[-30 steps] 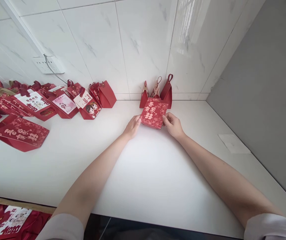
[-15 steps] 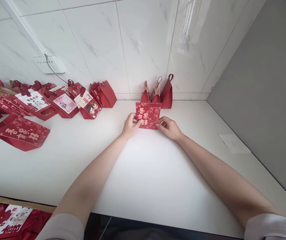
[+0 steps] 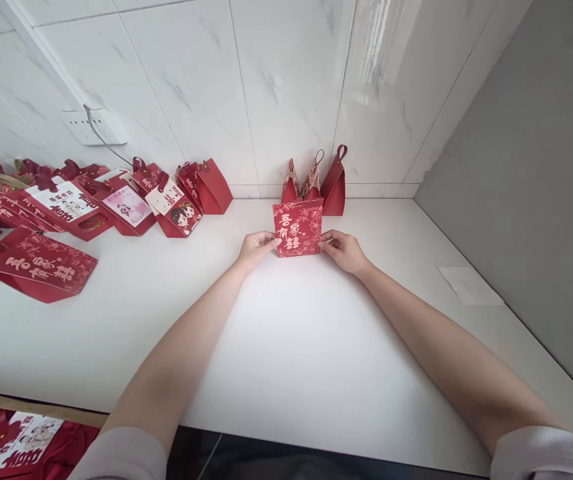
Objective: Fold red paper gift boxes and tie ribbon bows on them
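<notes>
The person has a flat, square red paper bag (image 3: pixel 298 228) stood up on its bottom edge on the smooth white countertop (image 3: pixel 286 347). It sits roughly mid-view, a bit in front of the back wall. The paper looks matte and card-like, with a pale floral print and chunky cream characters on the face. The left hand (image 3: pixel 255 248) pinches the lower left edge, thumb and fingertips closed narrow on the paper. The right hand (image 3: pixel 343 250) does the same at the lower right edge, fingers curled in tight.

Just behind the bag, three red wedge-shaped pouches (image 3: pixel 316 181) with little loop handles stand upright against the wall, packed close together. The wall is glossy white marble-look tile (image 3: pixel 291 87) with faint grey veins and a bright sheen.

Off to the left, a row of red gift bags (image 3: pixel 116 200) lean over each other, some with white printed labels and cartoon pictures. Nearer the counter edge lies a bigger flat red bag (image 3: pixel 36 267) with the same cream lettering. A white socket plate (image 3: pixel 93 127) with a thin grey cable sits on the tile above them.

The right side is a plain matte grey panel (image 3: pixel 526 167), and a pale rectangular sheet (image 3: pixel 469 287) lies flat on the counter near it.
</notes>
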A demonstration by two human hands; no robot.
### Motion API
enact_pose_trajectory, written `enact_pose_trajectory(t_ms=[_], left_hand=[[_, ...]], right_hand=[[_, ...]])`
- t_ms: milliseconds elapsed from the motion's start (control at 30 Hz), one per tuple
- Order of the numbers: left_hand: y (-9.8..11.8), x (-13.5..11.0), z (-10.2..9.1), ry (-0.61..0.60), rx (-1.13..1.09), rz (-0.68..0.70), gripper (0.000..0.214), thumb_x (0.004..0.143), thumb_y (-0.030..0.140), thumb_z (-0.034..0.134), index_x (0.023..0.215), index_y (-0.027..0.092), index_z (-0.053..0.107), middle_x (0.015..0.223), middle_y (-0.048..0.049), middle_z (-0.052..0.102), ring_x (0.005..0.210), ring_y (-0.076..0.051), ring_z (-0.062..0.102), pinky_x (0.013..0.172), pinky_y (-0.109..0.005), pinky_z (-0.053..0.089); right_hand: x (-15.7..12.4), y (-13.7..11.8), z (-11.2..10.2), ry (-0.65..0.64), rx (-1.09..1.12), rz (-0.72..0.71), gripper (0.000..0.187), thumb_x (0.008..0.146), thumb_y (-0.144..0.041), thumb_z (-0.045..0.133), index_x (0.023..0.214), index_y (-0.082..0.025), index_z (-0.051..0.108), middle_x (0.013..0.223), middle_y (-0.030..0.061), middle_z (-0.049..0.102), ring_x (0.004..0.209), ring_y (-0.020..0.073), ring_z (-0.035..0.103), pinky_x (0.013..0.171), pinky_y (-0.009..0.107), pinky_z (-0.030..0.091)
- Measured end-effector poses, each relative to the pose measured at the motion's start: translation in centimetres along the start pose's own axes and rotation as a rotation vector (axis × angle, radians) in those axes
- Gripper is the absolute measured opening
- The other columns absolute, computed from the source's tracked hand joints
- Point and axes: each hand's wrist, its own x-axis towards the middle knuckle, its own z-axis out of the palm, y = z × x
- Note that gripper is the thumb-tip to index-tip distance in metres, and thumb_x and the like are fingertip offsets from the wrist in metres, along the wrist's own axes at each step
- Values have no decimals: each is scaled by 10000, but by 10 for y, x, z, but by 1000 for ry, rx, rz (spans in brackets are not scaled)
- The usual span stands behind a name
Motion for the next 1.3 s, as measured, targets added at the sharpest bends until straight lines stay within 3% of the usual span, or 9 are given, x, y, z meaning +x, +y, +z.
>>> enact_pose_trajectory(t_ms=[233,500,800,1167,1300], left_hand=[[-3,-1,1,9,54,7,352,599,373,841,810,138,687,807,-52,712,717,-154,644,758,-316,514],[1,-2,-4,-57,60,-43,339,640,386,819,828,124,716,808,-83,731,745,-186,670,801,-348,521],[1,-2,-6,-81,81,-54,343,654,399,808,840,124,720,842,-91,734,772,-190,672,825,-351,516],[-1,-1,-3,-28,120,-48,335,662,427,785,812,136,715,802,-79,727,756,-186,661,789,-336,504],[-1,0,-2,-41,155,-39,330,595,372,827,789,146,686,785,-46,706,718,-158,631,750,-312,494]], right_hand=[[-1,4,1,-16,-21,22,254,747,-428,697,839,-231,565,757,-1,657,601,148,568,562,273,436],[-1,2,-2,-57,32,105,264,731,-417,713,843,-218,580,613,-16,635,580,163,606,539,263,417],[0,1,-5,-71,49,114,293,713,-437,740,833,-204,608,885,12,649,495,99,565,520,268,423],[1,3,-6,-105,97,102,296,710,-419,746,826,-206,577,803,-1,627,523,115,566,526,271,430],[1,6,-3,-117,71,67,284,745,-444,703,792,-224,529,693,-24,608,558,136,569,557,276,444]])
